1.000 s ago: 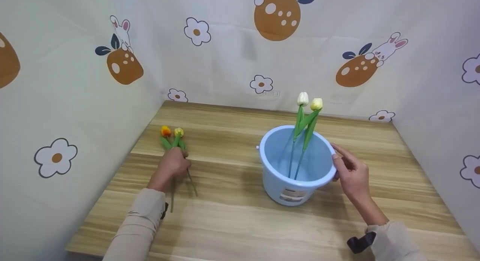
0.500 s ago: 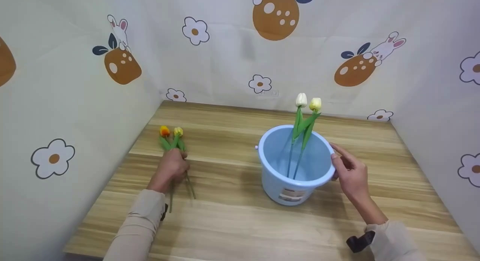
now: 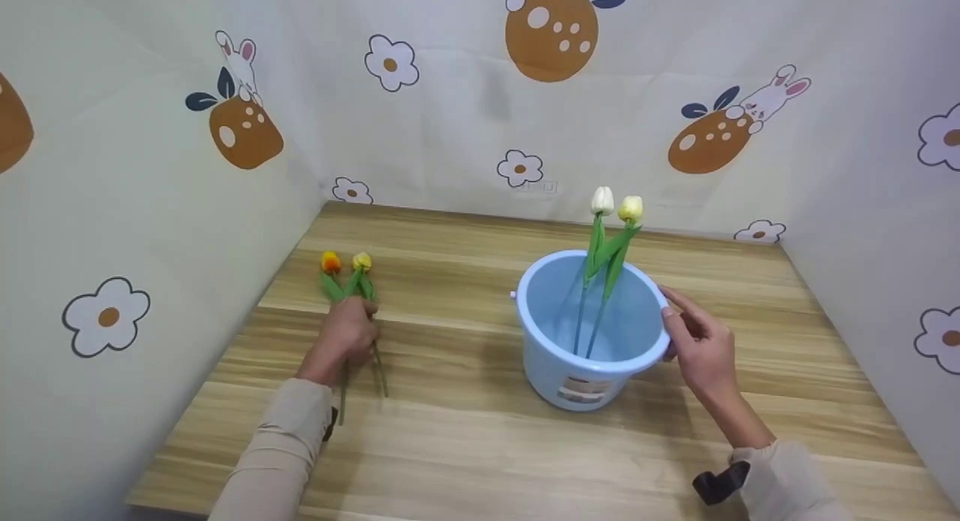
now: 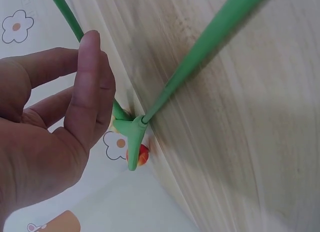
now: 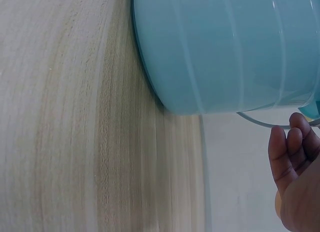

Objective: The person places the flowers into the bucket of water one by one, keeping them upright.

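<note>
On the left side of the table, my left hand (image 3: 349, 330) pinches the green stem of a yellow tulip (image 3: 362, 262) just below its leaves. An orange-red tulip (image 3: 330, 263) lies beside it on the wood. In the left wrist view the curled fingers (image 4: 92, 86) cover part of the held stem, and the other stem (image 4: 200, 49) runs along the table. A light blue bucket (image 3: 551, 363) stands upright to the right; a white tulip (image 3: 602, 201) and a pale yellow tulip (image 3: 631, 208) lean inside it. My right hand (image 3: 705, 348) grips its right rim, thumb on top.
The wood-grain table (image 3: 450, 446) extends around the bucket and tulips. Printed cloth walls (image 3: 442, 124) close it in at the back and on both sides. A thin bucket handle (image 5: 260, 122) shows near the right fingers.
The yellow tulip's head has shifted slightly right, away from the orange-red one, with the left hand barely moving. My right hand and the bucket stay in place.
</note>
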### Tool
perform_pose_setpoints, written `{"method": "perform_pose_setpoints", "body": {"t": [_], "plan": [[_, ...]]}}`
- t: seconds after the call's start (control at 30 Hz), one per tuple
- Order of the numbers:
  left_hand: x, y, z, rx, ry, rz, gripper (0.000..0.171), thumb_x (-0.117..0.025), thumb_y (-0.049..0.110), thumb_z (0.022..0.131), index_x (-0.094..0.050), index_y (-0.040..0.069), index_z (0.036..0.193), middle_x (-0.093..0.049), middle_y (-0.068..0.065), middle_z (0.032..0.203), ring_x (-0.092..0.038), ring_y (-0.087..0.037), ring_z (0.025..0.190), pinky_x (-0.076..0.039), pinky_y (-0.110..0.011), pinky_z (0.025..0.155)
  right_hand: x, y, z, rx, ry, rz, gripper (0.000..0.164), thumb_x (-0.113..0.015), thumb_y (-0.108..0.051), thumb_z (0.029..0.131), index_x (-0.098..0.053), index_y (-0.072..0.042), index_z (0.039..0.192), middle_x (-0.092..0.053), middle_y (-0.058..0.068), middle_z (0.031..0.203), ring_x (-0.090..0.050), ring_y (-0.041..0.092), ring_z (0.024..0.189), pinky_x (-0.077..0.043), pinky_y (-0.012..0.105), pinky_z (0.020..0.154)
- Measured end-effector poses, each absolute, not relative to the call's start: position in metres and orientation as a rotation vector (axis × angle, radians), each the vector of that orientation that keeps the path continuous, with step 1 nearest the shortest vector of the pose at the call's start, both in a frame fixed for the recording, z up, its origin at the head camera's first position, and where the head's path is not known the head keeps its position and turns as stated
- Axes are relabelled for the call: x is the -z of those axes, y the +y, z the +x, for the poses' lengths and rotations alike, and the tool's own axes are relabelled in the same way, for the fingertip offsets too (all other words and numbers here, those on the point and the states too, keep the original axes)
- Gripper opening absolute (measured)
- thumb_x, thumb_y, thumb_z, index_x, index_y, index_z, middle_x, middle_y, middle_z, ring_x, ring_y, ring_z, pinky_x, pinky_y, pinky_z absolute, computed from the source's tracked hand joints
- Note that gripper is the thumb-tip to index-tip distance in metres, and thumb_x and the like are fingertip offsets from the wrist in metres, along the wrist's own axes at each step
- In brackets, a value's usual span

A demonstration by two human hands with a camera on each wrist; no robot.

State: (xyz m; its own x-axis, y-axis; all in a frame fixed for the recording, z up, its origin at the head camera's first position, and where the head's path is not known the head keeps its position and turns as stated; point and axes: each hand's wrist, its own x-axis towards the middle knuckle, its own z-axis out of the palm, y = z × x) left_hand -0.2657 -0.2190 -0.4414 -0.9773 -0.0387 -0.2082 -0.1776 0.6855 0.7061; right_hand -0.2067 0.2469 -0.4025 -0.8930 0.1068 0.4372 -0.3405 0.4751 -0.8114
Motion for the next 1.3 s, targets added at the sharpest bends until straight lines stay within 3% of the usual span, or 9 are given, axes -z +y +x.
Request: {"method": "perform_pose_setpoints", "body": {"t": [0.17,0.37,0.57,0.67,0.83,1.0,1.07,1.2,1.3], "plan": [[0.441,-0.218,-0.266,-1.214,2.659,-0.211,0.052,-0.045,-0.009,0.084,-0.047,-0.006,0.135,-0.052,-0.024,0.119,-0.059,-0.021,0.062,-0.052,-0.033,0.047,0.403,0.247,-0.207,-1.392,-2.3,0.192,0.032,-0.055,-0.018,0.096,-0.063,-0.007,0.125,-0.061,0.004,0.065,-0.058,0.029,0.055,-0.051,0.024,0.047],[0.442,-0.22,-0.267,-1.155,2.697,-0.172,0.059,-0.05,-0.011,0.076,-0.047,-0.007,0.134,-0.052,-0.027,0.124,-0.06,-0.024,0.072,-0.054,-0.033,0.051,0.402,0.247,-0.207,-1.403,-2.291,0.182,0.031,-0.056,-0.017,0.096,-0.063,-0.007,0.124,-0.061,0.003,0.066,-0.058,0.031,0.055,-0.051,0.024,0.046],[0.444,-0.221,-0.268,-1.019,2.856,-0.041,0.058,-0.056,-0.008,0.07,-0.052,-0.011,0.128,-0.057,-0.027,0.123,-0.055,-0.033,0.098,-0.053,-0.031,0.069,0.405,0.248,-0.209,-1.436,-2.26,0.193,0.031,-0.056,-0.014,0.095,-0.063,-0.004,0.123,-0.059,0.003,0.061,-0.055,0.014,0.047,-0.05,0.025,0.044],[0.443,-0.22,-0.268,-1.027,2.862,-0.038,0.058,-0.056,-0.009,0.069,-0.053,-0.011,0.127,-0.058,-0.026,0.121,-0.054,-0.035,0.102,-0.053,-0.034,0.074,0.413,0.253,-0.214,-1.442,-2.27,0.182,0.031,-0.057,-0.016,0.095,-0.063,-0.008,0.125,-0.059,0.003,0.063,-0.055,0.011,0.049,-0.051,0.025,0.044],[0.438,-0.217,-0.267,-1.077,2.848,-0.059,0.061,-0.055,-0.009,0.071,-0.049,-0.009,0.132,-0.053,-0.027,0.129,-0.053,-0.033,0.108,-0.052,-0.033,0.079,0.428,0.262,-0.225,-1.422,-2.285,0.169,0.031,-0.057,-0.023,0.096,-0.064,-0.018,0.126,-0.061,0.005,0.065,-0.056,0.015,0.051,-0.051,0.026,0.046],[0.434,-0.213,-0.266,-1.096,2.885,-0.03,0.061,-0.056,-0.009,0.071,-0.049,-0.01,0.132,-0.053,-0.028,0.13,-0.054,-0.034,0.106,-0.052,-0.029,0.068,0.432,0.264,-0.227,-1.423,-2.267,0.155,0.029,-0.057,-0.026,0.096,-0.065,-0.022,0.124,-0.06,0.007,0.066,-0.057,0.022,0.054,-0.051,0.027,0.046],[0.432,-0.211,-0.265,-1.126,2.883,-0.025,0.061,-0.057,-0.009,0.072,-0.048,-0.01,0.132,-0.052,-0.027,0.131,-0.052,-0.034,0.105,-0.051,-0.03,0.07,0.432,0.264,-0.227,-1.432,-2.263,0.145,0.029,-0.057,-0.026,0.096,-0.065,-0.023,0.123,-0.06,0.007,0.067,-0.057,0.024,0.055,-0.051,0.027,0.046],[0.429,-0.208,-0.265,-1.215,2.862,-0.017,0.062,-0.06,-0.006,0.075,-0.046,-0.01,0.135,-0.048,-0.026,0.136,-0.047,-0.033,0.116,-0.046,-0.04,0.094,0.433,0.264,-0.227,-1.425,-2.27,0.134,0.028,-0.057,-0.027,0.096,-0.065,-0.025,0.123,-0.061,0.007,0.068,-0.058,0.029,0.058,-0.052,0.028,0.047],[0.428,-0.207,-0.266,-1.26,2.851,-0.019,0.062,-0.062,-0.004,0.077,-0.045,-0.009,0.136,-0.046,-0.026,0.138,-0.043,-0.034,0.124,-0.039,-0.044,0.104,0.432,0.263,-0.227,-1.423,-2.282,0.129,0.029,-0.057,-0.027,0.096,-0.065,-0.025,0.124,-0.06,0.006,0.068,-0.057,0.027,0.057,-0.052,0.027,0.047]]}}
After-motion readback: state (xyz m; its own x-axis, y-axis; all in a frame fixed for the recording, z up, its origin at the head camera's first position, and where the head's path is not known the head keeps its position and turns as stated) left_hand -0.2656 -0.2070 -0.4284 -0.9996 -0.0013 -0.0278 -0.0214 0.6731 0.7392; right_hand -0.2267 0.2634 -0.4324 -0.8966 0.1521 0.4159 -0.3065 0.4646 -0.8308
